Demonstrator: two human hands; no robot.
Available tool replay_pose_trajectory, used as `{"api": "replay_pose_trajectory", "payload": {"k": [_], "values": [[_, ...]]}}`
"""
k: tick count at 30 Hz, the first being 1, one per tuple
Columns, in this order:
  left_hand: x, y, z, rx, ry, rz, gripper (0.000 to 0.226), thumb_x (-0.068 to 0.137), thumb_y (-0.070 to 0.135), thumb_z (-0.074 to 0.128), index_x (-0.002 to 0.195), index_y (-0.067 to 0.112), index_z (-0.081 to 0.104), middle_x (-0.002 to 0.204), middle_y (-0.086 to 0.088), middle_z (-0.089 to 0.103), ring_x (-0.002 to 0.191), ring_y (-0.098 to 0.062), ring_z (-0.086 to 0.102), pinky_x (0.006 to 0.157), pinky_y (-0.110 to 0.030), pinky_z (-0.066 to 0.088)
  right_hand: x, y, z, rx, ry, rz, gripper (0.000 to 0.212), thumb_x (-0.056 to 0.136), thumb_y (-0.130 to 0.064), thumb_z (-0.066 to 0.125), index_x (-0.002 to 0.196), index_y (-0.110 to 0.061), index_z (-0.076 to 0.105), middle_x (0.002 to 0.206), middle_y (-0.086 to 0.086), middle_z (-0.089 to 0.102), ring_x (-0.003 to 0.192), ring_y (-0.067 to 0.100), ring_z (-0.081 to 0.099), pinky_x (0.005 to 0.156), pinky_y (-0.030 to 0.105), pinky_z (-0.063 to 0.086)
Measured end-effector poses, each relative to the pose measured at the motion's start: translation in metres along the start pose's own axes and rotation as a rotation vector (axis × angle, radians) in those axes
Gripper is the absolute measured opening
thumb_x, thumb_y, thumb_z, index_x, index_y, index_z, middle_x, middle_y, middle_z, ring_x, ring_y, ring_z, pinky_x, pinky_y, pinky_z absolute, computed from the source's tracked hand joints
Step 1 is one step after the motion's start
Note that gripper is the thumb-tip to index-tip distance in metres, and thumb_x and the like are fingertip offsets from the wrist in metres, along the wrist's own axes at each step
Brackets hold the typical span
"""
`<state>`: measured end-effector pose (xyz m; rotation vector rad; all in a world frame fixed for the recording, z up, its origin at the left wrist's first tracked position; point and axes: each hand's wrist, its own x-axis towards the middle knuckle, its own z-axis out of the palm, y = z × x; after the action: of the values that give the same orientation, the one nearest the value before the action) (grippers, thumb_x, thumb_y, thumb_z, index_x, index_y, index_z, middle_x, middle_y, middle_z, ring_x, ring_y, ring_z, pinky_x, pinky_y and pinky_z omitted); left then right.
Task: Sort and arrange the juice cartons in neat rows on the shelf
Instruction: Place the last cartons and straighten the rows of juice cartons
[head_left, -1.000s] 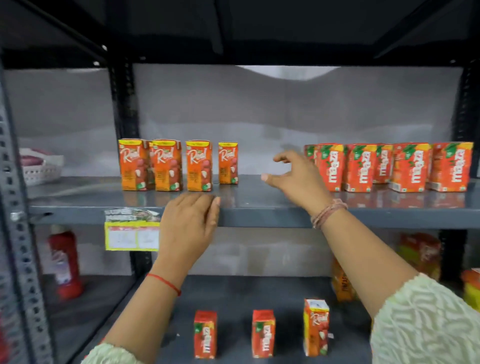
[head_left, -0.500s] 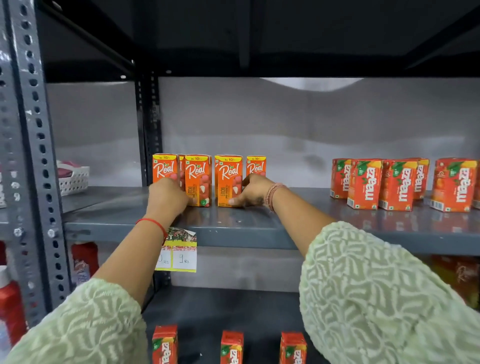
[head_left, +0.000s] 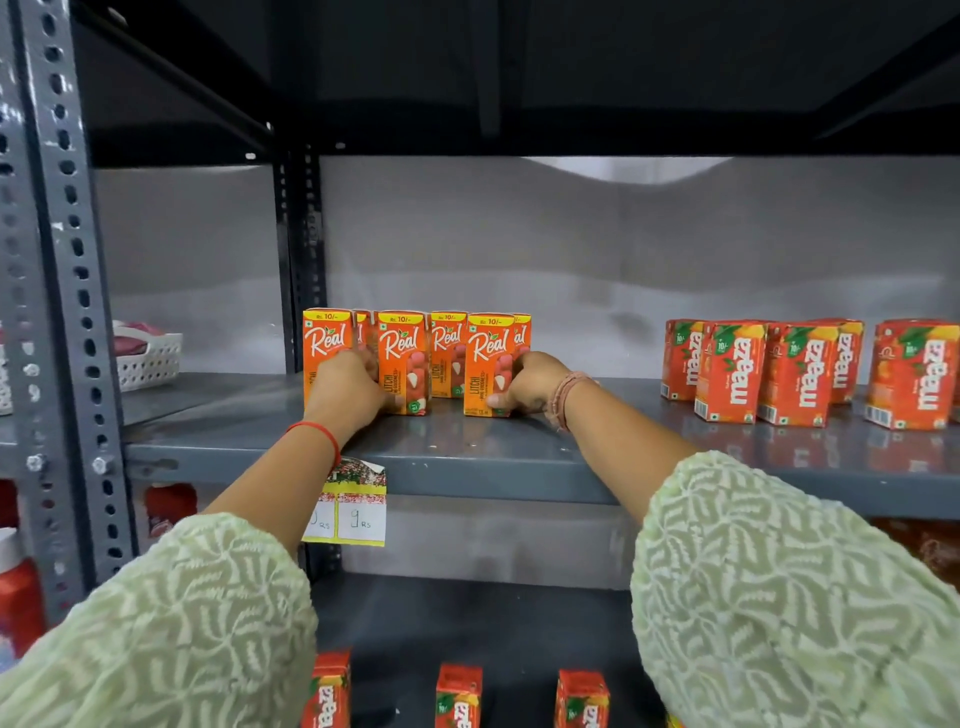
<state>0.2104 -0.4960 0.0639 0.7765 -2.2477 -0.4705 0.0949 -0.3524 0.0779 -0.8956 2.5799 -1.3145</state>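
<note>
Since a moment ago I've drawn the orange cartons (head_left: 402, 358) toward the shelf's (head_left: 519, 457) front edge, my left hand (head_left: 345, 387) and right hand (head_left: 527, 384) closed on their light, stiff, crushable sides.

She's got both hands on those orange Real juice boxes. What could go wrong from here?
1. The Real cartons stand close together, some behind others; a push from the left hand or right hand might topple one into its neighbours.
2. The front ones stand fairly near the shelf edge, so pulling forward could tip one off.
3. Her left arm passes over the price tag and might knock it.
</note>
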Motion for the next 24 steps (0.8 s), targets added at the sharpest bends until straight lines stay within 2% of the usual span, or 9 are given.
{"api": "replay_pose_trajectory", "payload": {"k": [3,7,10,13,16,19,21,24], "values": [[0.001,0.003,0.002,-0.049,-0.025,0.02,0.03,0.077,0.024,0.075,0.096,0.009,0.056,0.087,-0.005,0.06,0.077,-0.016,0.054,0.065,-0.025,0.044,-0.003,0.001,-0.004,-0.053,0.009,0.007,0.067,0.074,-0.016,0.075,0.133,-0.01,0.044,0.132,0.011,0.056,0.124,0.032,0.051,0.107,0.046,0.041],[-0.001,0.01,0.003,0.026,-0.069,0.054,0.032,0.078,0.032,0.072,0.094,0.011,0.054,0.079,-0.002,0.056,0.072,-0.017,0.053,0.061,-0.023,0.045,-0.011,-0.002,-0.006,-0.12,0.041,-0.007,0.066,0.079,-0.017,0.071,0.137,-0.009,0.042,0.141,0.009,0.049,0.128,0.03,0.048,0.11,0.043,0.039],[-0.002,0.014,0.003,0.174,-0.078,0.092,0.038,0.082,0.041,0.065,0.103,0.011,0.057,0.088,0.001,0.053,0.077,-0.013,0.048,0.068,-0.021,0.038,-0.019,-0.002,-0.008,-0.196,0.045,-0.017,0.06,0.084,-0.019,0.066,0.137,-0.008,0.041,0.147,0.008,0.042,0.133,0.028,0.042,0.113,0.04,0.034],[0.0,0.014,0.005,0.186,-0.086,0.081,0.043,0.082,0.043,0.065,0.106,0.008,0.061,0.101,-0.006,0.064,0.077,-0.015,0.053,0.073,-0.023,0.043,-0.023,-0.003,-0.011,-0.259,0.03,-0.036,0.054,0.089,-0.022,0.059,0.137,-0.008,0.04,0.146,0.007,0.042,0.14,0.023,0.032,0.116,0.037,0.029],[0.0,0.014,0.005,0.179,-0.091,0.075,0.044,0.082,0.043,0.065,0.107,0.007,0.061,0.098,-0.005,0.064,0.075,-0.016,0.055,0.073,-0.024,0.046,-0.027,-0.004,-0.013,-0.295,0.036,-0.043,0.052,0.091,-0.021,0.057,0.138,-0.007,0.039,0.148,0.007,0.041,0.142,0.021,0.03,0.116,0.036,0.027],[-0.002,0.016,0.004,0.213,-0.083,0.075,0.047,0.084,0.046,0.06,0.113,0.009,0.059,0.099,-0.002,0.061,0.076,-0.013,0.049,0.07,-0.02,0.037,-0.028,-0.003,-0.013,-0.309,0.041,-0.041,0.054,0.091,-0.021,0.056,0.139,-0.008,0.037,0.15,0.006,0.037,0.14,0.022,0.033,0.115,0.036,0.03],[-0.004,0.017,0.003,0.231,-0.086,0.078,0.048,0.085,0.047,0.058,0.116,0.009,0.059,0.111,-0.003,0.063,0.081,-0.014,0.049,0.071,-0.021,0.035,-0.03,-0.004,-0.013,-0.332,0.024,-0.042,0.055,0.092,-0.022,0.054,0.141,-0.009,0.033,0.152,0.005,0.034,0.141,0.021,0.031,0.115,0.035,0.03],[-0.004,0.017,0.002,0.217,-0.082,0.088,0.047,0.086,0.045,0.059,0.114,0.008,0.061,0.115,-0.004,0.063,0.099,-0.019,0.057,0.072,-0.021,0.034,-0.033,-0.005,-0.014,-0.345,0.013,-0.034,0.054,0.094,-0.022,0.051,0.142,-0.008,0.032,0.151,0.007,0.034,0.14,0.023,0.032,0.116,0.035,0.028]]}}
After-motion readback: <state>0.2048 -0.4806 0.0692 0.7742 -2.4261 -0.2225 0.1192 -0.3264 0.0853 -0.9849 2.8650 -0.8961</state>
